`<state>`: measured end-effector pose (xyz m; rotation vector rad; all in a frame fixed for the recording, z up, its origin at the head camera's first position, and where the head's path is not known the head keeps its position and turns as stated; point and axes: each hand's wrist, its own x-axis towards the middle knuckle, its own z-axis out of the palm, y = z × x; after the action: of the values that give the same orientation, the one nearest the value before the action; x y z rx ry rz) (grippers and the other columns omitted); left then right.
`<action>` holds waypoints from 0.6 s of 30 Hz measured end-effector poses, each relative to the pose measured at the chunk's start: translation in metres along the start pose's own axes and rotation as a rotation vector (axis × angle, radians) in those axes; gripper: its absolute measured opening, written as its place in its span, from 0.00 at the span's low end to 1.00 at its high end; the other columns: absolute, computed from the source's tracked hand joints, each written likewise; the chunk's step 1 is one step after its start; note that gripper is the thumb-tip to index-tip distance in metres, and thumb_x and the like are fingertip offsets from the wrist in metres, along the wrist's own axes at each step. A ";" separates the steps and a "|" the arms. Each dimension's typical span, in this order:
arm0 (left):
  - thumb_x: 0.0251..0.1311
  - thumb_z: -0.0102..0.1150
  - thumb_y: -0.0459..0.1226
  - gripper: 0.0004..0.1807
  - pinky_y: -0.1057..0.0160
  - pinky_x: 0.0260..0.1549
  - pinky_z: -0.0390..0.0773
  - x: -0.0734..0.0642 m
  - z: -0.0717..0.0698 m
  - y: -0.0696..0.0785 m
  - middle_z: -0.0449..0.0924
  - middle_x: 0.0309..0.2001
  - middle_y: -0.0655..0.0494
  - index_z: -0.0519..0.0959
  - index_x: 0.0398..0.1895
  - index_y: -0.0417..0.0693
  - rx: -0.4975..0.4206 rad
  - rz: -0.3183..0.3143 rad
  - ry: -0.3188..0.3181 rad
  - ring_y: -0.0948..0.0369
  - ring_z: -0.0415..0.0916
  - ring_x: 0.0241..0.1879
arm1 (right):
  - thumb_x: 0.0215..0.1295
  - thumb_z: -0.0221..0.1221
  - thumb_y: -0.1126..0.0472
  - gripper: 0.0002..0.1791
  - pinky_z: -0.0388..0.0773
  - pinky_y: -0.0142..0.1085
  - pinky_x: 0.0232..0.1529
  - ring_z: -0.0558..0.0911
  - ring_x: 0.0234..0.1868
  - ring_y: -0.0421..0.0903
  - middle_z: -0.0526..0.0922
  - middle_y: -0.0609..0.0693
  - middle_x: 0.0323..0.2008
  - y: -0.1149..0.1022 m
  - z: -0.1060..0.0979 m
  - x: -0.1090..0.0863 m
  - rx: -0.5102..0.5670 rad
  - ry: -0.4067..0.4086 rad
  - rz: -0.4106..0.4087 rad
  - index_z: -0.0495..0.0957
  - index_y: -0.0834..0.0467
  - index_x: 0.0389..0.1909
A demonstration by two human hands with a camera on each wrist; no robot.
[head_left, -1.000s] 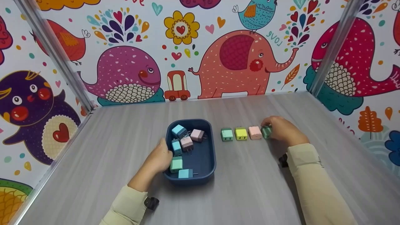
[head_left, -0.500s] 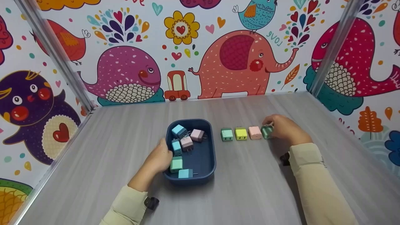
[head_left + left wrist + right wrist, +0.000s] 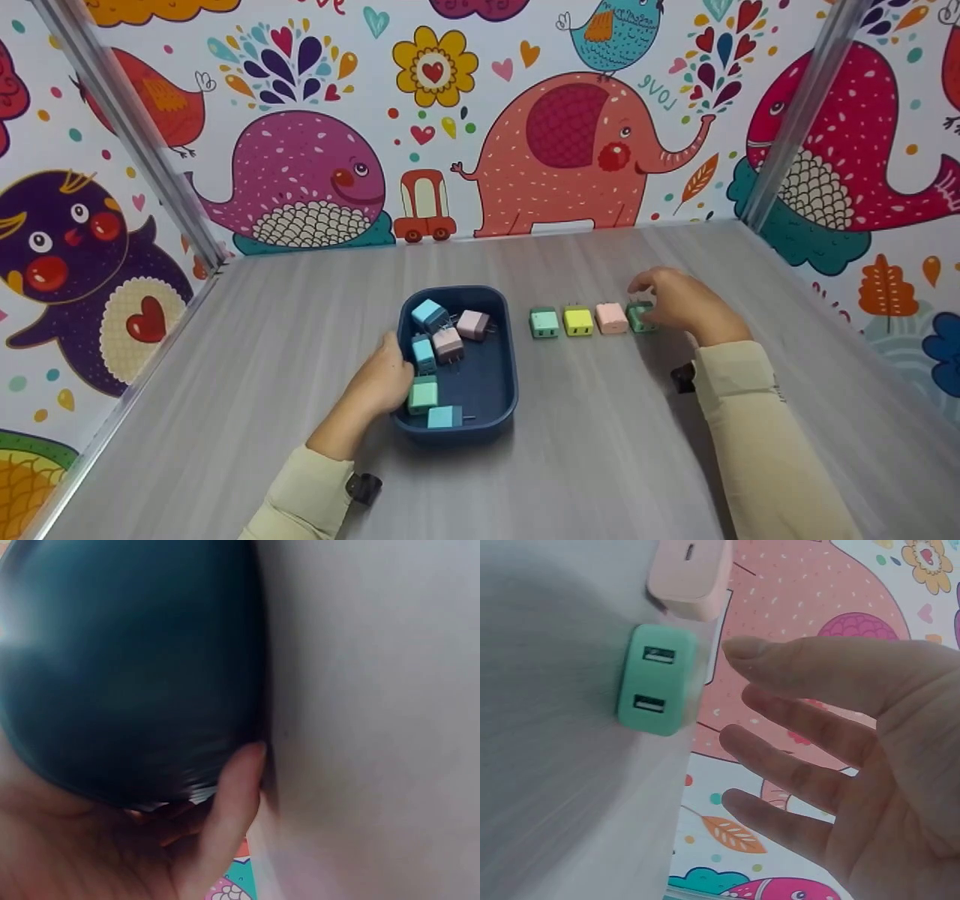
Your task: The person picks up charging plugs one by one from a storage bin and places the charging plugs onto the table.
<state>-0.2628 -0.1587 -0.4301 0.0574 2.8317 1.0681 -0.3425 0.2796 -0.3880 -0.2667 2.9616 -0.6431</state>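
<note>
My left hand [image 3: 382, 375] holds the left side of a dark blue plastic bin [image 3: 513, 367]; in the left wrist view one finger [image 3: 238, 787] lies along the bin's outer wall [image 3: 135, 675]. My right hand [image 3: 682, 304] is beside a green USB wall charger [image 3: 639, 318], the rightmost in a row. In the right wrist view its thumb and fingers are spread apart from the green charger [image 3: 657, 681], which shows two USB ports. To its left stand a pink charger [image 3: 611, 319], a yellow charger [image 3: 578, 321] and a mint green charger [image 3: 544, 323].
Several chargers lie loose in the bin, among them a pink one [image 3: 473, 325], a green one [image 3: 423, 394] and a blue one [image 3: 445, 417]. The grey wood-grain table [image 3: 570, 465] meets cartoon-printed walls [image 3: 435, 150] at the back and sides.
My right hand has let go of the green charger, its fingers lifting and spreading slightly away. The charger stays at the row's right end. My left hand and the bin have not moved.
</note>
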 end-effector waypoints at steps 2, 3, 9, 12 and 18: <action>0.80 0.40 0.32 0.32 0.38 0.64 0.72 0.000 0.000 0.000 0.62 0.76 0.24 0.49 0.80 0.24 -0.002 -0.002 0.000 0.41 0.71 0.69 | 0.64 0.73 0.67 0.26 0.79 0.61 0.61 0.77 0.62 0.66 0.79 0.68 0.64 -0.004 -0.001 -0.001 -0.003 0.000 0.003 0.83 0.62 0.64; 0.80 0.40 0.32 0.32 0.38 0.64 0.72 0.000 0.000 0.000 0.62 0.76 0.24 0.49 0.80 0.24 -0.003 -0.001 0.001 0.40 0.70 0.70 | 0.64 0.72 0.66 0.26 0.78 0.62 0.61 0.77 0.63 0.66 0.79 0.68 0.65 -0.006 -0.002 -0.002 -0.007 0.001 0.001 0.83 0.62 0.64; 0.79 0.39 0.32 0.32 0.38 0.65 0.71 0.000 0.001 0.001 0.62 0.76 0.25 0.49 0.80 0.24 -0.016 -0.010 0.004 0.41 0.70 0.70 | 0.64 0.73 0.66 0.25 0.78 0.62 0.61 0.77 0.64 0.66 0.80 0.66 0.65 -0.021 -0.004 -0.006 -0.018 0.030 -0.041 0.84 0.60 0.62; 0.80 0.39 0.32 0.32 0.38 0.64 0.72 0.000 0.001 0.001 0.62 0.76 0.25 0.49 0.80 0.24 -0.018 -0.019 0.002 0.41 0.70 0.68 | 0.63 0.74 0.66 0.25 0.78 0.62 0.61 0.77 0.65 0.66 0.80 0.65 0.64 -0.030 -0.003 -0.009 -0.029 0.051 -0.064 0.85 0.60 0.62; 0.80 0.39 0.33 0.33 0.37 0.66 0.71 0.001 0.000 0.002 0.60 0.77 0.24 0.47 0.81 0.23 -0.011 -0.026 -0.005 0.39 0.68 0.72 | 0.64 0.75 0.65 0.24 0.77 0.61 0.64 0.77 0.66 0.65 0.81 0.64 0.64 -0.053 -0.001 -0.013 -0.071 0.072 -0.127 0.85 0.60 0.61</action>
<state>-0.2632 -0.1570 -0.4291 0.0221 2.8145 1.0762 -0.3218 0.2353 -0.3639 -0.4497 3.0600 -0.5741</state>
